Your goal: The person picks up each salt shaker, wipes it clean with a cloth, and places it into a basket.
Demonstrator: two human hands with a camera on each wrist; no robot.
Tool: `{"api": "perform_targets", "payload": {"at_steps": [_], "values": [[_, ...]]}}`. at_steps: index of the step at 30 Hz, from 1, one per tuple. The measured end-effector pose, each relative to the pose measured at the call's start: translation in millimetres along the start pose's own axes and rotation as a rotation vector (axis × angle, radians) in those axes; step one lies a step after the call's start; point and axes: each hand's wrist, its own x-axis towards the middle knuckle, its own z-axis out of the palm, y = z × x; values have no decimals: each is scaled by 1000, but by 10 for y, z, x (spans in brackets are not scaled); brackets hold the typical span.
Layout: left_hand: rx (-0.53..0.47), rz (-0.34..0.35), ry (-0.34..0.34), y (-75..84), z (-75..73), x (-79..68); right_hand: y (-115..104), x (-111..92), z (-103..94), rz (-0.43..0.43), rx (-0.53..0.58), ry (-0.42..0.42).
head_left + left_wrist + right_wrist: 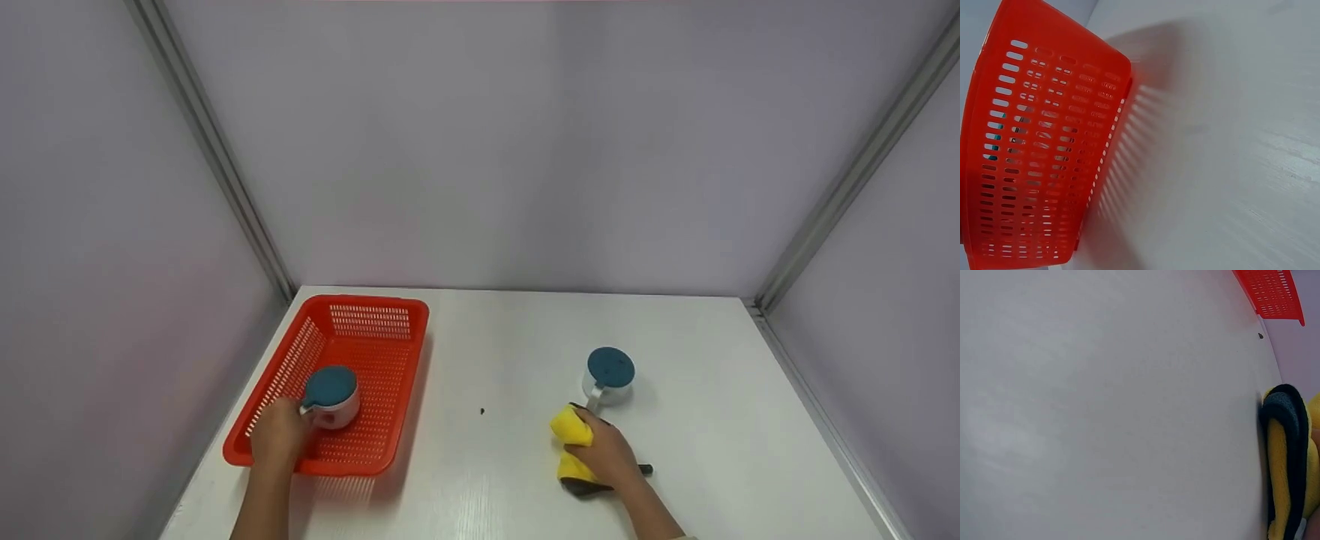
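In the head view my left hand (279, 431) reaches over the near left side of a red plastic basket (403, 409). Its curled fingers grip a white mug (341, 415) with a teal lid (331, 385) at the handle side. The left wrist view shows the basket's slotted wall (1044, 135), which hides this hand. On the right, my right hand (606, 451) grips a folded yellow cloth (571, 426) with dark edging, also seen in the right wrist view as a yellow cloth (1278, 467). Just beyond it stands a second white mug (609, 393) with a teal lid, its handle toward the cloth.
The white table (495, 352) carries a small dark speck (482, 411) between basket and cloth. A short black piece (646, 469) pokes out beside the right wrist. Pale walls (525, 150) enclose the table at back and sides.
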Motion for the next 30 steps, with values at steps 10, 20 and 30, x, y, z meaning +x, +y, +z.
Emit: {"api": "perform_targets", "payload": {"at_steps": [10,20,30], "values": [[-10,-17,-72,-2,-6,-21,-7,-2,12,9,7,-9],[-55,-8,-60,17,-4,2,-33,8,-20,27,2,-11],[-35,19,-9,32,7,-10,18,18,-10,17,23,-10]]}}
